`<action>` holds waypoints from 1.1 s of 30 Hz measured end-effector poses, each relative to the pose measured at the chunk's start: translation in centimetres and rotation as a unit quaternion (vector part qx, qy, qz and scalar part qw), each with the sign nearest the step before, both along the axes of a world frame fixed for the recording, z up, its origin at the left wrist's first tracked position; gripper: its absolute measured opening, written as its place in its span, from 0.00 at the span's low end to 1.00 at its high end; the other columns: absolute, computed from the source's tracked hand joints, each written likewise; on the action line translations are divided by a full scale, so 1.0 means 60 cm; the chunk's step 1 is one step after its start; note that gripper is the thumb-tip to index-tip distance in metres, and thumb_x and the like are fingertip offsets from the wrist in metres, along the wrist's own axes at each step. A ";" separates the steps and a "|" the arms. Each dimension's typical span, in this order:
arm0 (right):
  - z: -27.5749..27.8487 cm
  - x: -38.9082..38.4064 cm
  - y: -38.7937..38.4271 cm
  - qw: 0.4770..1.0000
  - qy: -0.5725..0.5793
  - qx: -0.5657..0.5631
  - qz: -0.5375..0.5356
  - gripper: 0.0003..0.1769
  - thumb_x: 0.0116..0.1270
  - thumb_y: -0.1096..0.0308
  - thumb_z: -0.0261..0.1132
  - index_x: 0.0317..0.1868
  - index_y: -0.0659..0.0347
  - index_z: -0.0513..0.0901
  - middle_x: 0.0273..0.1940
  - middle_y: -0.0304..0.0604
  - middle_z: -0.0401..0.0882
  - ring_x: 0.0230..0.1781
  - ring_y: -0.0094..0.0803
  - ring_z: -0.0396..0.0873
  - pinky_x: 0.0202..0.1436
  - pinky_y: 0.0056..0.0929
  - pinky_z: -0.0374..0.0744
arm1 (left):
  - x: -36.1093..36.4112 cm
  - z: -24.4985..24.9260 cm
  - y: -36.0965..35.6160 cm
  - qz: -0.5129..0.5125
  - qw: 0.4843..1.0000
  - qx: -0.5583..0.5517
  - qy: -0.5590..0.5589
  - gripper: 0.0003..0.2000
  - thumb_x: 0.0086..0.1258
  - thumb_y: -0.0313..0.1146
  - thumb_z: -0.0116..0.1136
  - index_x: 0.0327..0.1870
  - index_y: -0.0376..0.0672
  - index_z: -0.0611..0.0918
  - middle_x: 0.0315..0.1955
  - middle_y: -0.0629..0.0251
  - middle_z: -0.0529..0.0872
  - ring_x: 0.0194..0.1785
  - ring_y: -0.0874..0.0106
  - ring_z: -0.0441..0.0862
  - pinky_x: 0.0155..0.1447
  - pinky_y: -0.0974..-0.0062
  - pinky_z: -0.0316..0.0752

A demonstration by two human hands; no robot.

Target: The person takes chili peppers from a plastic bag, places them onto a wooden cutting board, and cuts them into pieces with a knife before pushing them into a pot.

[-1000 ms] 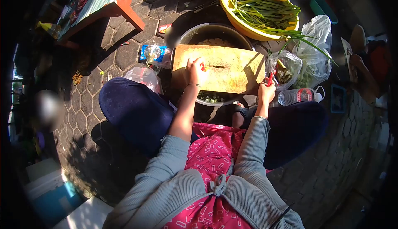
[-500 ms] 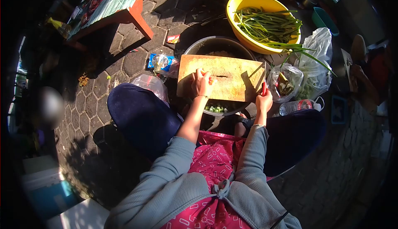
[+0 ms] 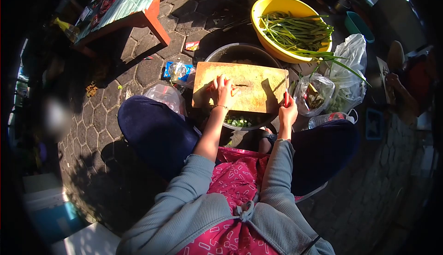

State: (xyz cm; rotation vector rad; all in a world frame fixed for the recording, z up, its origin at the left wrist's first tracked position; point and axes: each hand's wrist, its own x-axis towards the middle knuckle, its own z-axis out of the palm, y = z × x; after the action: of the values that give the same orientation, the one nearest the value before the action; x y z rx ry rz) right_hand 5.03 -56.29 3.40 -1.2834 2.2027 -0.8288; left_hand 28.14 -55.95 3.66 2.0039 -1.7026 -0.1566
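A wooden cutting board point(image 3: 256, 82) lies across a wide metal basin point(image 3: 244, 46), which has chopped green pieces point(image 3: 237, 121) in it near its front rim. Resting on the left part of the board, my left hand point(image 3: 223, 90) has its fingers bent together over something small. That thing is mostly hidden beneath them; a bit of orange-red shows. At the board's right edge my right hand point(image 3: 288, 112) grips a knife by its red handle point(image 3: 286, 99). The blade points away from me and is hard to make out against the shadow on the board.
Beyond the basin stands a yellow tub point(image 3: 265, 6) of long green stalks point(image 3: 297, 33). To the right are clear plastic bags point(image 3: 348, 70) and a water bottle point(image 3: 325, 120). A blue packet point(image 3: 177, 72) and a plastic bag point(image 3: 164, 96) lie left. A red-legged bench point(image 3: 154, 22) stands far left.
My right hand and the knife have shifted slightly left and toward me relative to the board. My left hand stays on the board. The whole view has shifted a little.
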 end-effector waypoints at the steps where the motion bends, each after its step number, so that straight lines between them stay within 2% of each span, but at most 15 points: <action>1: -0.003 0.001 -0.001 1.000 0.025 -0.015 0.000 0.20 0.54 0.69 0.57 0.50 0.54 0.74 0.45 0.49 0.75 0.45 0.44 0.74 0.48 0.35 0.71 | 0.002 0.000 0.000 -0.011 1.000 0.010 -0.004 0.27 0.40 0.43 0.68 0.46 0.49 0.75 0.54 0.60 0.64 0.56 0.53 0.58 0.58 0.53 0.57; 3: 0.009 0.005 -0.001 0.999 0.044 -0.004 0.000 0.20 0.53 0.70 0.57 0.49 0.54 0.74 0.44 0.48 0.74 0.45 0.44 0.74 0.47 0.35 0.71 | 0.001 0.013 0.001 -0.022 1.000 0.019 -0.007 0.28 0.40 0.44 0.68 0.47 0.50 0.74 0.57 0.59 0.61 0.59 0.52 0.56 0.60 0.50 0.55; 5: 0.019 0.012 -0.002 0.998 0.062 -0.014 0.004 0.20 0.52 0.72 0.57 0.48 0.53 0.74 0.43 0.46 0.72 0.44 0.42 0.73 0.46 0.35 0.72 | 0.000 0.026 0.006 -0.027 0.994 0.103 -0.004 0.33 0.39 0.44 0.69 0.52 0.53 0.71 0.62 0.57 0.53 0.63 0.50 0.50 0.62 0.44 0.48; 11: 0.023 0.028 0.001 0.995 0.049 -0.084 0.033 0.18 0.49 0.73 0.57 0.44 0.58 0.76 0.37 0.48 0.76 0.40 0.41 0.75 0.44 0.33 0.72 | 0.001 0.022 0.008 -0.044 0.993 0.113 0.010 0.43 0.35 0.43 0.71 0.59 0.58 0.63 0.64 0.58 0.46 0.67 0.51 0.42 0.61 0.37 0.44; 14: 0.023 0.043 0.010 0.991 0.014 -0.111 0.075 0.19 0.46 0.76 0.56 0.43 0.57 0.75 0.39 0.48 0.72 0.39 0.44 0.73 0.43 0.36 0.71 | 0.008 0.026 0.013 -0.085 0.994 0.046 0.050 0.45 0.32 0.44 0.72 0.60 0.55 0.63 0.63 0.53 0.46 0.66 0.49 0.42 0.62 0.41 0.46; 15: 0.017 0.046 0.012 0.992 -0.019 -0.098 0.082 0.20 0.45 0.76 0.56 0.43 0.57 0.75 0.38 0.48 0.73 0.39 0.44 0.73 0.43 0.36 0.71 | 0.004 0.035 0.018 -0.080 0.995 0.050 0.021 0.45 0.30 0.43 0.73 0.59 0.54 0.64 0.60 0.50 0.50 0.64 0.49 0.46 0.64 0.51 0.50; 18: -0.003 0.049 0.007 0.991 -0.034 -0.098 0.086 0.19 0.44 0.75 0.57 0.42 0.58 0.76 0.37 0.47 0.74 0.40 0.43 0.72 0.44 0.35 0.71 | -0.023 0.066 0.034 -0.097 0.988 0.118 -0.027 0.38 0.31 0.44 0.73 0.50 0.49 0.69 0.58 0.52 0.54 0.63 0.48 0.48 0.62 0.48 0.52; 19: -0.002 0.050 0.006 0.991 -0.044 -0.092 0.081 0.19 0.45 0.75 0.57 0.42 0.58 0.76 0.36 0.47 0.74 0.40 0.42 0.72 0.44 0.35 0.71 | -0.043 0.069 0.047 -0.072 0.995 0.031 -0.067 0.30 0.30 0.43 0.73 0.39 0.48 0.74 0.50 0.57 0.63 0.58 0.55 0.56 0.60 0.51 0.55; 20: 0.006 0.052 0.007 0.992 -0.054 -0.086 0.077 0.19 0.45 0.75 0.57 0.42 0.58 0.76 0.36 0.47 0.74 0.41 0.42 0.72 0.44 0.35 0.71 | -0.045 0.068 0.048 -0.112 0.990 0.067 -0.059 0.24 0.33 0.42 0.72 0.33 0.47 0.75 0.44 0.60 0.67 0.55 0.59 0.60 0.58 0.56 0.60; 22: 0.020 0.056 0.009 0.993 -0.051 -0.078 0.078 0.18 0.45 0.75 0.56 0.42 0.58 0.76 0.35 0.46 0.75 0.40 0.42 0.72 0.44 0.35 0.71 | -0.047 0.041 0.050 -0.147 0.978 0.145 -0.032 0.17 0.38 0.39 0.70 0.29 0.46 0.77 0.39 0.62 0.71 0.53 0.63 0.65 0.55 0.63 0.64; 26: 0.018 0.056 0.008 0.992 -0.075 -0.066 0.077 0.17 0.46 0.74 0.56 0.41 0.58 0.76 0.35 0.46 0.75 0.39 0.41 0.73 0.43 0.35 0.71 | -0.047 0.023 0.055 -0.170 0.975 0.127 -0.059 0.11 0.45 0.35 0.65 0.28 0.44 0.78 0.32 0.62 0.78 0.46 0.63 0.73 0.47 0.67 0.70; 28: 0.022 0.055 0.010 0.993 -0.060 -0.066 0.077 0.17 0.46 0.74 0.56 0.41 0.59 0.76 0.35 0.46 0.76 0.38 0.41 0.74 0.43 0.35 0.71 | -0.058 0.038 0.063 -0.136 0.966 0.216 0.037 0.08 0.50 0.34 0.61 0.29 0.42 0.79 0.27 0.59 0.81 0.37 0.60 0.78 0.40 0.65 0.72; 30: 0.022 0.054 0.008 0.991 -0.085 -0.067 0.081 0.17 0.46 0.74 0.56 0.41 0.59 0.76 0.35 0.46 0.76 0.38 0.40 0.74 0.43 0.34 0.71 | -0.074 0.034 0.076 -0.178 0.957 0.229 -0.028 0.08 0.51 0.37 0.60 0.27 0.42 0.79 0.25 0.56 0.81 0.32 0.59 0.80 0.35 0.63 0.73; 32: 0.013 0.057 0.007 0.992 -0.086 -0.063 0.073 0.17 0.46 0.74 0.56 0.41 0.59 0.76 0.35 0.47 0.76 0.37 0.40 0.75 0.43 0.33 0.72 | -0.098 0.002 0.092 -0.132 0.967 0.203 -0.077 0.06 0.52 0.33 0.58 0.26 0.40 0.81 0.24 0.53 0.81 0.32 0.58 0.81 0.35 0.63 0.74; 33: 0.011 0.057 0.007 0.990 -0.086 -0.083 0.079 0.17 0.47 0.74 0.57 0.42 0.62 0.76 0.31 0.45 0.77 0.31 0.34 0.75 0.38 0.29 0.72 | -0.104 -0.010 0.092 -0.120 0.963 0.223 -0.089 0.08 0.51 0.35 0.58 0.25 0.40 0.81 0.24 0.54 0.81 0.33 0.60 0.81 0.35 0.64 0.75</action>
State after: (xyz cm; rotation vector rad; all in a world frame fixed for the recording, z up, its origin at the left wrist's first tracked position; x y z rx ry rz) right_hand 8.48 -55.87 4.08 -1.3876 1.9053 -1.0360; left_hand 21.92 -50.44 3.07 2.1642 -2.1794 -0.4958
